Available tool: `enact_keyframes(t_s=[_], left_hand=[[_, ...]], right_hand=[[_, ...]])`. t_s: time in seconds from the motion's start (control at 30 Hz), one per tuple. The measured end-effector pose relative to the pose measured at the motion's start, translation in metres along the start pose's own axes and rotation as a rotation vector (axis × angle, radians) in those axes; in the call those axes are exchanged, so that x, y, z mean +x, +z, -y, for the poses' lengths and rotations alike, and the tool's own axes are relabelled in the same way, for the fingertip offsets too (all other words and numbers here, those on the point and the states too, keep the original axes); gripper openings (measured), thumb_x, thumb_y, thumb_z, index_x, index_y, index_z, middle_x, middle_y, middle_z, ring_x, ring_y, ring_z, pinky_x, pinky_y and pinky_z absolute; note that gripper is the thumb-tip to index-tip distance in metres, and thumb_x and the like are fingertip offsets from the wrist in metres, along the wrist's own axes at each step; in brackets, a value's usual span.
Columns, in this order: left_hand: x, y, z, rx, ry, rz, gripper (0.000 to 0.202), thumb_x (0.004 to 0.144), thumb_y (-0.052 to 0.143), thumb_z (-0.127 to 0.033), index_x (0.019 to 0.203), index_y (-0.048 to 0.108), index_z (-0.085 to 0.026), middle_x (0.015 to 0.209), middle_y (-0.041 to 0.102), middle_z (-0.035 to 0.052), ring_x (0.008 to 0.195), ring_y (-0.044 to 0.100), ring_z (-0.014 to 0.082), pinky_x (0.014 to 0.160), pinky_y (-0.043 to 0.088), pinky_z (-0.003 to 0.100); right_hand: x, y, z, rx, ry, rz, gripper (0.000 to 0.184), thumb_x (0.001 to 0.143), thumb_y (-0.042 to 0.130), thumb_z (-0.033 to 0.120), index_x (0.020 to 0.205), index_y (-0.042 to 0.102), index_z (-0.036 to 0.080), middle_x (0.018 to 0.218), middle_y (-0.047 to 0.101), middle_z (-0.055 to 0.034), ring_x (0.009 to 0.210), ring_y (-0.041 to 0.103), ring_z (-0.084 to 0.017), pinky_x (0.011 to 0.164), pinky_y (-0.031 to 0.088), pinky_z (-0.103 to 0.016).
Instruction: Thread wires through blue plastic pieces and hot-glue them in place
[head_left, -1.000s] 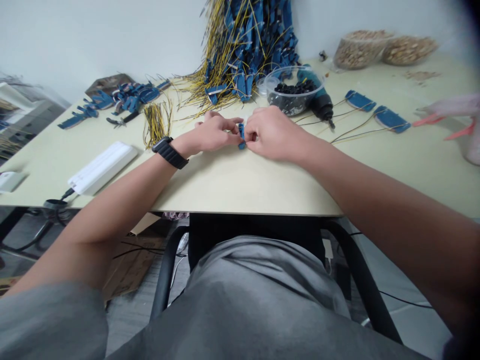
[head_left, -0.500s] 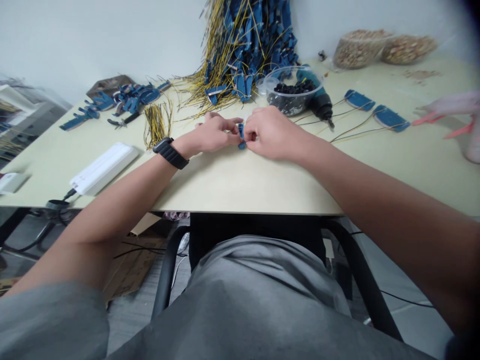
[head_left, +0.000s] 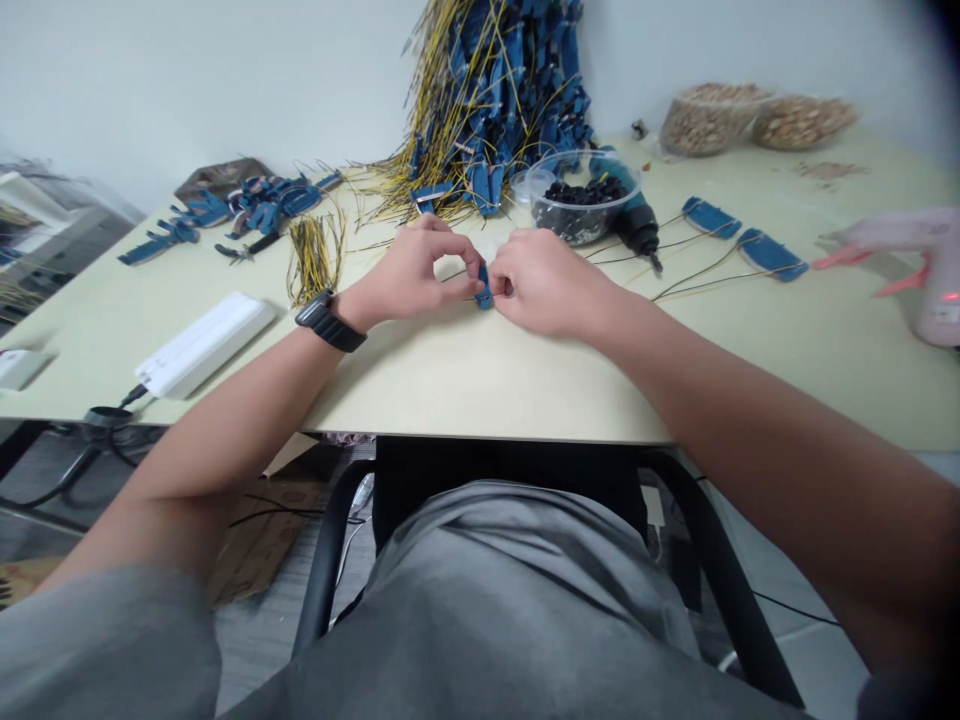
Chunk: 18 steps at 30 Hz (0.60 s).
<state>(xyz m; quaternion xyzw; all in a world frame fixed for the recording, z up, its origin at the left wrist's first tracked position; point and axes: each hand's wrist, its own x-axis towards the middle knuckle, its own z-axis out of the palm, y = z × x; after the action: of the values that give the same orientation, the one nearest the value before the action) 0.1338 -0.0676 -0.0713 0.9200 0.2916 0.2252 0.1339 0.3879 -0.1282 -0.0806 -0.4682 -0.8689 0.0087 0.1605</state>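
A small blue piece [head_left: 484, 291] is between my two hands above the table, mostly covered by fingers. My left hand [head_left: 420, 272] curves in a loose pinch, its thumb and fingertips at the piece's left edge. From the other side my right hand [head_left: 551, 282] is closed with bent fingers at the right edge; what its fingertips grip is hidden. Beyond the right hand stands a clear plastic tub [head_left: 585, 205] of small black parts. Two blue curved pieces [head_left: 772, 255] trailing thin wires lie further right.
A large heap of blue pieces with yellow and black wires [head_left: 502, 110] rises at the back. Pliers [head_left: 251, 246], a wire bundle [head_left: 313, 262] and a white power strip [head_left: 206, 345] lie left. A drill [head_left: 640, 228], a pink glue gun [head_left: 919, 260] and bagged pellets [head_left: 712, 120] are right.
My left hand's fingers have lifted and arched a little, leaving a wider gap above the thumb. My right hand stays by the blue piece. The whole view has shifted slightly.
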Motion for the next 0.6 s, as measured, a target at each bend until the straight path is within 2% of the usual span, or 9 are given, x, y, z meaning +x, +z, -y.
enact_keyframes(t_s=[0.07,0.13,0.27,0.43,0.6], left_hand=[[0.001,0.0,0.005,0.034,0.151,-0.005,0.036,0.106,0.085,-0.063,0.115,0.095,-0.03,0.118,0.097,0.0077,0.122,0.077,0.0373,0.125,0.059,0.066],[0.001,0.001,0.009,0.039,0.237,0.016,0.035,0.106,0.085,-0.06,0.117,0.097,-0.029,0.114,0.097,0.0075,0.117,0.078,0.036,0.117,0.062,0.062],[-0.001,0.005,0.013,0.04,0.24,0.025,0.028,0.105,0.084,-0.051,0.114,0.099,-0.029,0.111,0.097,0.0071,0.117,0.084,0.0353,0.109,0.066,0.055],[-0.004,0.008,0.014,0.043,0.233,0.021,0.026,0.103,0.083,-0.045,0.118,0.099,-0.031,0.111,0.097,0.0056,0.116,0.086,0.0341,0.115,0.066,0.055],[-0.006,0.013,0.014,0.109,0.277,0.023,0.029,0.107,0.077,-0.041,0.127,0.095,-0.03,0.11,0.096,0.0062,0.126,0.084,0.0373,0.124,0.061,0.062]], right_hand=[[0.0,-0.004,0.001,-0.013,0.004,0.031,0.022,0.105,0.071,0.016,0.095,0.09,0.021,0.103,0.088,-0.0145,0.104,0.076,-0.034,0.097,0.053,-0.047],[0.0,-0.007,0.002,-0.022,0.015,0.048,0.022,0.105,0.071,0.016,0.098,0.092,0.019,0.104,0.088,-0.0156,0.106,0.076,-0.035,0.097,0.052,-0.048],[0.0,-0.009,0.003,-0.005,0.03,0.046,0.022,0.104,0.072,0.017,0.101,0.094,0.021,0.106,0.089,-0.0155,0.107,0.076,-0.036,0.096,0.051,-0.048],[-0.001,-0.008,0.002,0.075,0.041,0.033,0.024,0.1,0.07,0.01,0.094,0.09,0.022,0.1,0.089,-0.0114,0.1,0.077,-0.031,0.096,0.051,-0.045],[-0.001,-0.007,-0.001,0.115,0.06,0.017,0.018,0.097,0.077,0.013,0.092,0.091,0.022,0.099,0.089,-0.0099,0.098,0.079,-0.031,0.095,0.051,-0.046]])
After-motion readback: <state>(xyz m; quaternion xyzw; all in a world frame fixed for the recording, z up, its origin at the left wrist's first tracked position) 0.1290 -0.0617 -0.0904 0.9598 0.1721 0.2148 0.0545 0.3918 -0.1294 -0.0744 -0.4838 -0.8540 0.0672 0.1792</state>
